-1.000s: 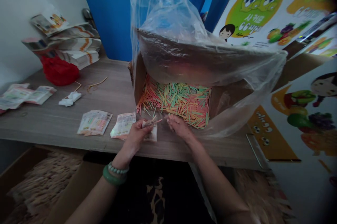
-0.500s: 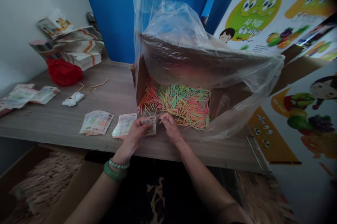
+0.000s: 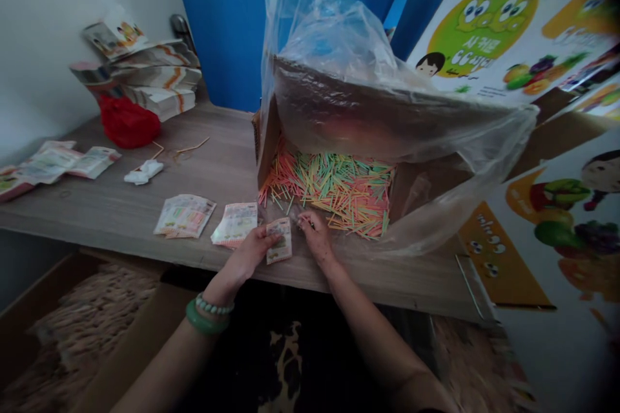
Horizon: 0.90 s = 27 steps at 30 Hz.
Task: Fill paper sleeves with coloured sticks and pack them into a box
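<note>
Lay at far left, flat packs (image 3: 94, 162) on the table (image 3: 223, 187), with a red bag (image 3: 130, 122) behind and a crumpled tissue (image 3: 144, 172) to the right. Sat nearer the table's front edge, a fanned pile (image 3: 186, 216), then a second pile (image 3: 236, 224), just beside the left hand (image 3: 249, 253).

Held the packet (image 3: 279, 246) in that left hand, nearly closed, with the thumb over its left side and the other fingers largely hidden. Kept the packet just beyond the left fingertips' side of the gap between the hands, printed face up, near the table's front edge. Ran its long axis away from the body, tilted only slightly, roughly across the line from hand to hand.

Curled the right hand (image 3: 317, 240) to the right of the packet and slightly farther from the body, near but apart from it. Drew the right fingers almost closed, apparently on a few short sticks (image 3: 304, 222); could not tell how many.

Spread the heap (image 3: 339, 190) of coloured sticks beyond the right hand, much nearer to it than to the left, inside the box (image 3: 265, 154) and its mouth. Draped clear plastic (image 3: 339, 31) over the box, beside printed cartons (image 3: 484, 19) at far right.
</note>
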### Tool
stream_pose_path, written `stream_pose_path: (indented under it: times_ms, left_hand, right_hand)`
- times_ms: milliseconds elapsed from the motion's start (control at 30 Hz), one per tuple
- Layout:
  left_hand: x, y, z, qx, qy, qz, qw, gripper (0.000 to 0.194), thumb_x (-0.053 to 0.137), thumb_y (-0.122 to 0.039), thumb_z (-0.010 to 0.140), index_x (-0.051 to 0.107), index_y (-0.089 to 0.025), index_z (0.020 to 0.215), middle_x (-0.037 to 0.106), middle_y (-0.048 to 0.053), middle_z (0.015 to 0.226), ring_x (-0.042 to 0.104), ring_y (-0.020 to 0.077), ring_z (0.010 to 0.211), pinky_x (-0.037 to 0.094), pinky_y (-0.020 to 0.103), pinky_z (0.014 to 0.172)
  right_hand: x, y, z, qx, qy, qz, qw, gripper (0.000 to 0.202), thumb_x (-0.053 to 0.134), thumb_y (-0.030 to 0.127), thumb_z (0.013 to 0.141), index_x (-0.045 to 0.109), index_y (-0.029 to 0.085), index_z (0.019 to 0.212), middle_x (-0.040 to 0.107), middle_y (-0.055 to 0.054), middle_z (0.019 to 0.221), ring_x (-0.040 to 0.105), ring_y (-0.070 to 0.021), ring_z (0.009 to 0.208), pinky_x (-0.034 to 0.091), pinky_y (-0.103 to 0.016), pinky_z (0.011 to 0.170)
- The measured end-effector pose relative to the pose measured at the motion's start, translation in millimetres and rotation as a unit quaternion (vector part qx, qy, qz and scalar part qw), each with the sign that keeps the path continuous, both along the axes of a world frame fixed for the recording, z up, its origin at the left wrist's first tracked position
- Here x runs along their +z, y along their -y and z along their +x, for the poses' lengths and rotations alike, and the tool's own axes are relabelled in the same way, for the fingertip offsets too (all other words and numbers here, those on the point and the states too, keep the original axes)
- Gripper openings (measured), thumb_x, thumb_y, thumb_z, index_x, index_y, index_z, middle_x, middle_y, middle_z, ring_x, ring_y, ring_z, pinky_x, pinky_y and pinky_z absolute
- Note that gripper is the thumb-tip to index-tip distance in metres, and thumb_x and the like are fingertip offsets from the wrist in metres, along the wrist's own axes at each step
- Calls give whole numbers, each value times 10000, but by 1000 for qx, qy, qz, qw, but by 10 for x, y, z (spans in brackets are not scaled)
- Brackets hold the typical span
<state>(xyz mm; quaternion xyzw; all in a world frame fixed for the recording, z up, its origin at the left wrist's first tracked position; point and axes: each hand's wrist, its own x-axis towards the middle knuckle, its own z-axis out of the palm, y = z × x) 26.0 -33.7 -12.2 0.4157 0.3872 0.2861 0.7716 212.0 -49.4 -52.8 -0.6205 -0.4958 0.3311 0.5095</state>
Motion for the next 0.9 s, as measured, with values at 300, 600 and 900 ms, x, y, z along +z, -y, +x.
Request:
stream_pose_path:
  times_ms: [300, 600, 900]
  left_hand:
    - [30, 30, 42, 19, 47, 5, 999, 335, 840, -384, 722, 754, -183, 975, 774, 63, 929, 672, 191, 747, 528, 304, 718]
    - [-58, 27, 23, -9, 13, 8, 1000, 274, 810, -416, 771, 745, -177, 889, 741, 48, 797, 648, 186, 682, 501, 306, 685]
    - [-95, -27, 52, 2, 3, 22, 1000, 307, 820, -422, 753, 763, -153, 890, 743, 45, 765, 647, 183, 682, 502, 297, 670]
  right_hand:
    - [-58, 32, 19, 40, -12, -13, 999, 254, 506, 439, 881, 594, 236, 1007, 678, -24, 849, 634, -203, 840, 473, -346, 838]
    - [15, 53, 40, 32, -27, -3, 999, 216, 561, 431, 810, 611, 232, 880, 637, -9, 811, 585, -186, 778, 466, -315, 760]
    - [-33, 55, 19, 47, -42, 9, 998, 227, 537, 425, 863, 618, 243, 973, 671, -1, 786, 624, -194, 779, 476, -323, 760]
